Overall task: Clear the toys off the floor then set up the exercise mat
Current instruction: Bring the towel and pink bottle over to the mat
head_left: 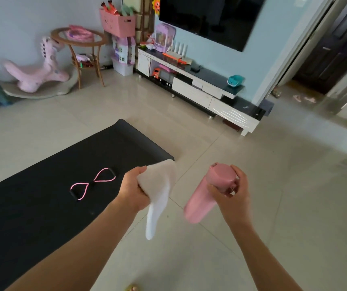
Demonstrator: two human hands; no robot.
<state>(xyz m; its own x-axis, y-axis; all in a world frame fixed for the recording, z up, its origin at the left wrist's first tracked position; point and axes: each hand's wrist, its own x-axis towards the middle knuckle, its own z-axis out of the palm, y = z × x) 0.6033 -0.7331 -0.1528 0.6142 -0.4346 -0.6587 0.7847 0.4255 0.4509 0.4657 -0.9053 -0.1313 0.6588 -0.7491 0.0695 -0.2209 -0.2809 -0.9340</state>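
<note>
The black rectangular exercise mat (42, 185) is lying unrolled flat on the pale tiled floor (273, 185), running from the lower left toward the room's middle, its far end slightly curled. A pink-and-black figure-eight resistance band (93, 183) is resting on the mat near its right edge. The left hand (132, 191) is gripping a white fluffy towel (157, 192), which is hanging down over the mat's edge and the floor. The right hand (234, 191) is curling around the lid end of a pink plastic water bottle (208, 194), holding it tilted above the tiles. Farther back, a pink rocking dinosaur toy (36, 70) is standing by the wall, and toys are sitting on the long white television cabinet (199, 91).
</note>
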